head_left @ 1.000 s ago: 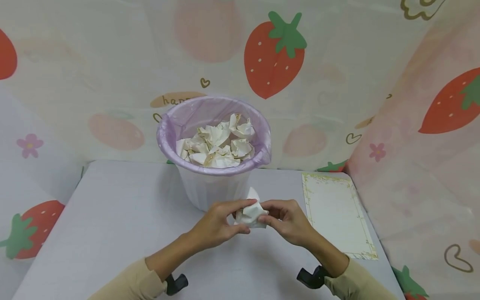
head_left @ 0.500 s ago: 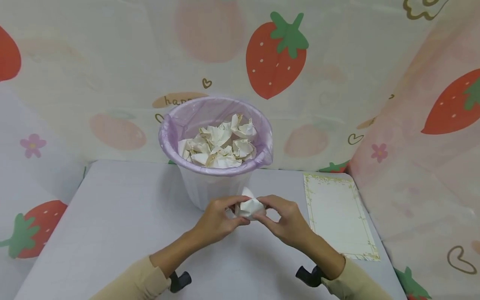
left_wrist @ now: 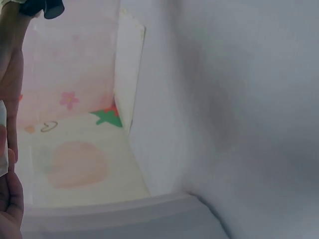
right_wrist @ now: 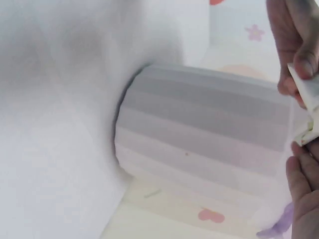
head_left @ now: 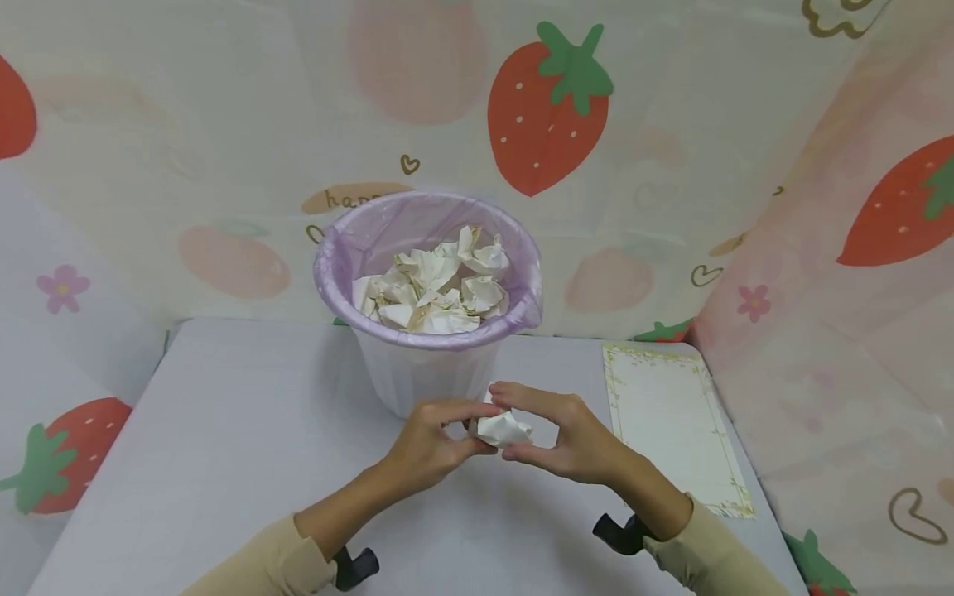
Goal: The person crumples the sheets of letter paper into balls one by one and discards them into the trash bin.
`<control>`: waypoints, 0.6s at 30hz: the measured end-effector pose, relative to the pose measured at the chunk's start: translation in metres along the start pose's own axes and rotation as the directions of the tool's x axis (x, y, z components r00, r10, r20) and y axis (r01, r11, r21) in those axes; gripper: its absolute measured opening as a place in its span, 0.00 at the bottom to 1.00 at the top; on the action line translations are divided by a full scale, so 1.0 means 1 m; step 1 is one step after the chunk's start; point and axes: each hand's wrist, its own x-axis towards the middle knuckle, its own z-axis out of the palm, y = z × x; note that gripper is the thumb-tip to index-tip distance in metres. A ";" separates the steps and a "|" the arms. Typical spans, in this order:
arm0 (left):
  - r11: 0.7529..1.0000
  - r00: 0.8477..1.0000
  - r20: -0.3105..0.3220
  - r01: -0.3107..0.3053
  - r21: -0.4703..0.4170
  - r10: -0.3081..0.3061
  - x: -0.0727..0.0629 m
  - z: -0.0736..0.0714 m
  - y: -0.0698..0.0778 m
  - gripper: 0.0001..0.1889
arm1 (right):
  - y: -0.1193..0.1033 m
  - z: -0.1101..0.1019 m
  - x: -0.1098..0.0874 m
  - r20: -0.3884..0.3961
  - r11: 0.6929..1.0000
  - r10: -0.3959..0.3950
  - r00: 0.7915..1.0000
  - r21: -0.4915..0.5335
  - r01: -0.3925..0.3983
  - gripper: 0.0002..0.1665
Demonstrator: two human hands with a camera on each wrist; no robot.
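Crumpled paper [head_left: 504,430], white, between curved fingers [head_left: 533,399]

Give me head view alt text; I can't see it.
The left hand pinches a crumpled white paper, the right hand curving around it, in front of a purple-lined bin holding crumpled wads. A gold-bordered sheet lies at right on the table, before a strawberry-print backdrop.

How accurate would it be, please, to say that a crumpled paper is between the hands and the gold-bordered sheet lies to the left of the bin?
Not quite: the head view shows the gold-bordered sheet lying right of the bin, not left. The crumpled paper is between the left hand and right hand.
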 end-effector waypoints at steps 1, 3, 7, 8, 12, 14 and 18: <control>1.000 1.000 -0.005 -0.011 0.001 0.011 0.001 0.000 0.001 0.19 | 0.000 0.000 0.001 0.006 1.000 0.006 1.000 0.021 -0.006 0.38; 0.999 0.999 -0.012 -0.042 0.013 0.043 0.002 -0.001 0.002 0.19 | -0.001 0.002 0.000 0.019 0.995 0.036 0.999 0.093 -0.037 0.33; 0.993 0.995 -0.022 -0.094 0.069 0.096 0.004 0.001 0.003 0.19 | -0.001 0.005 -0.004 -0.004 0.966 0.125 0.992 0.230 -0.120 0.26; 0.991 0.995 -0.023 -0.098 0.087 0.100 0.005 0.000 0.004 0.19 | -0.001 0.006 -0.005 -0.012 0.956 0.142 0.990 0.261 -0.134 0.25; 0.987 0.992 -0.020 -0.118 0.110 0.121 0.007 -0.002 0.005 0.19 | -0.004 0.007 -0.003 -0.058 0.942 0.160 0.985 0.308 -0.135 0.22; 0.985 0.990 -0.017 -0.134 0.105 0.137 0.007 -0.003 0.005 0.19 | -0.005 0.008 -0.002 -0.072 0.939 0.152 0.986 0.321 -0.122 0.22; 0.987 0.989 -0.022 -0.147 0.066 0.149 0.007 -0.003 0.005 0.19 | -0.008 0.009 -0.003 -0.086 0.945 0.147 0.985 0.306 -0.114 0.22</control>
